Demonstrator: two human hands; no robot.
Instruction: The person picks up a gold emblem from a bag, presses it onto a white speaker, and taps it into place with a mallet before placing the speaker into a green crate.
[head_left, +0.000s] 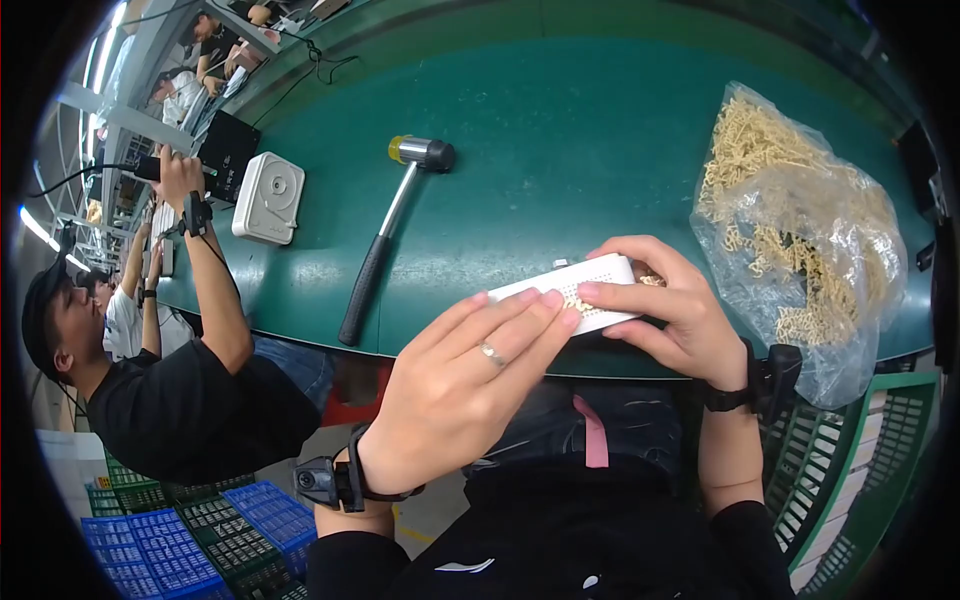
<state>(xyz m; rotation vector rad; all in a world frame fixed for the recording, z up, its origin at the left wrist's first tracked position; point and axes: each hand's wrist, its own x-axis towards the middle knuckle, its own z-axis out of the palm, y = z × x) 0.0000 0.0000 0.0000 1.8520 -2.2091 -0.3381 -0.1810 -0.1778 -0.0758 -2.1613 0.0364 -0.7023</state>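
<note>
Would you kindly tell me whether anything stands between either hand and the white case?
Nothing visible does: the left hand and right hand both touch the case. Small cream pieces show by the fingertips; the mallet and bag lie apart, to either side.

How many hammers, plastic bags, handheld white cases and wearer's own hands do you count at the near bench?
Hammer: 1
Plastic bag: 1
White case, handheld: 1
Wearer's hands: 2 (left hand, right hand)
Total: 5
</note>
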